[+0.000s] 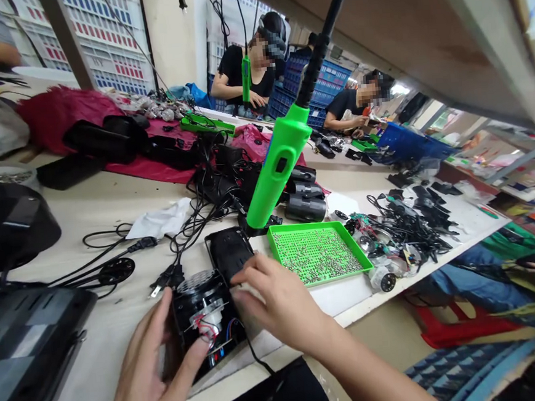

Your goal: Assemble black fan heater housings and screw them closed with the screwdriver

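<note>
Left hand (149, 373), fingers open, tips against the near edge of an opened black housing (211, 335); they do not visibly grip it. Right hand (280, 301), fingers spread and slightly curved, resting on a black cover (229, 253) that lies just beyond the housing on the bench (120, 335). Inside the housing are red and blue wires (208, 330) and a round grille (196, 283). A black cable and plug (163, 278) lie beside it. Farther out, a green electric screwdriver (277, 169) hangs in front of the view, above a green tray (318, 255) filled with screws (318, 257). Right of the tray lies a heap of black cables and parts (409, 232). Two co-workers (243, 72) (355, 104) sit across the bench, near blue crates (307, 86).
</note>
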`<state>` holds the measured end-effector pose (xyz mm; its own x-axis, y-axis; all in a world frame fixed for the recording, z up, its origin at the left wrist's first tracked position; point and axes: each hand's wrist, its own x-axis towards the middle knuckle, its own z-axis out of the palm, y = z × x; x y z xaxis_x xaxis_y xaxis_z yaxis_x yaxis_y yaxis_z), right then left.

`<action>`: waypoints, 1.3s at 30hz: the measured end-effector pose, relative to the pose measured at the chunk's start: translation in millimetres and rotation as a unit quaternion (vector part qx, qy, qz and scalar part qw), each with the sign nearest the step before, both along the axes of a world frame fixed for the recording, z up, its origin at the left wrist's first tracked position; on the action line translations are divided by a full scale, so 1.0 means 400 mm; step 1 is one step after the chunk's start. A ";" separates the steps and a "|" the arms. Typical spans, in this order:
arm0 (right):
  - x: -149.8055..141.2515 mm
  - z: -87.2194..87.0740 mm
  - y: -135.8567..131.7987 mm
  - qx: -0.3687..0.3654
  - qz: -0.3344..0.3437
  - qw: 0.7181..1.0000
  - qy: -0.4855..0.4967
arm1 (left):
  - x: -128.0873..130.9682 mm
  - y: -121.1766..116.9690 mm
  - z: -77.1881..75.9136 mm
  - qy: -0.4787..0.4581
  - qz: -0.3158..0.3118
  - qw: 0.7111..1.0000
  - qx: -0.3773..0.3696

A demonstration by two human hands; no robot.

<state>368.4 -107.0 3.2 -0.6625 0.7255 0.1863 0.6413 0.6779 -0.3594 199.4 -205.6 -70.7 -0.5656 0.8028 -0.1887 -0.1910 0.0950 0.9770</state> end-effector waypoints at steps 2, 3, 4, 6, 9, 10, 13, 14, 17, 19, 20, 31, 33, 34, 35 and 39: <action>-0.011 0.009 -0.007 0.005 0.060 0.997 -0.046 | 0.023 -0.003 0.007 0.124 -0.011 0.992 0.022; -0.018 0.011 -0.007 0.017 0.079 0.994 -0.076 | 0.033 -0.004 0.009 0.163 -0.011 0.986 0.038; -0.025 0.012 -0.005 0.033 0.092 0.990 -0.102 | 0.042 -0.003 0.009 0.179 -0.007 0.982 0.052; -0.038 0.013 0.002 0.061 0.112 0.983 -0.132 | 0.051 -0.002 0.005 0.193 -0.006 0.979 0.057; -0.045 0.013 0.015 0.084 0.149 0.974 -0.148 | 0.049 -0.002 -0.013 0.201 -0.004 0.978 0.057; -0.044 0.012 0.019 0.085 0.160 0.972 -0.152 | 0.047 -0.003 -0.020 0.206 -0.008 0.977 0.058; -0.038 0.008 0.025 0.077 0.156 0.973 -0.154 | 0.044 -0.004 -0.039 0.279 -0.038 0.958 0.051; -0.036 0.006 0.026 0.076 0.147 0.974 -0.154 | 0.045 -0.003 -0.042 0.318 -0.047 0.946 0.049; -0.031 0.002 0.025 0.101 0.147 0.972 -0.151 | 0.048 0.000 -0.039 0.399 -0.060 0.914 0.045; -0.030 0.002 0.024 0.130 0.170 0.965 -0.150 | 0.047 0.001 -0.034 0.399 -0.072 0.913 0.041; -0.031 0.003 0.025 0.140 0.182 0.962 -0.150 | 0.046 0.002 -0.033 0.394 -0.077 0.915 0.040; -0.031 -0.004 0.032 0.083 0.140 0.971 -0.174 | 0.045 0.024 -0.052 0.447 -0.053 0.890 0.074; -0.021 0.001 0.016 0.063 0.113 0.981 -0.146 | 0.045 0.020 -0.050 0.443 -0.055 0.891 0.081; -0.018 0.005 0.005 0.054 0.090 0.988 -0.117 | 0.045 0.016 -0.049 0.443 -0.054 0.891 0.084; -0.017 0.009 -0.008 0.047 0.064 0.993 -0.082 | 0.046 0.012 -0.048 0.445 -0.052 0.890 0.085; -0.039 0.022 -0.055 0.045 0.006 0.999 0.017 | 0.046 0.001 -0.045 0.459 -0.041 0.882 0.099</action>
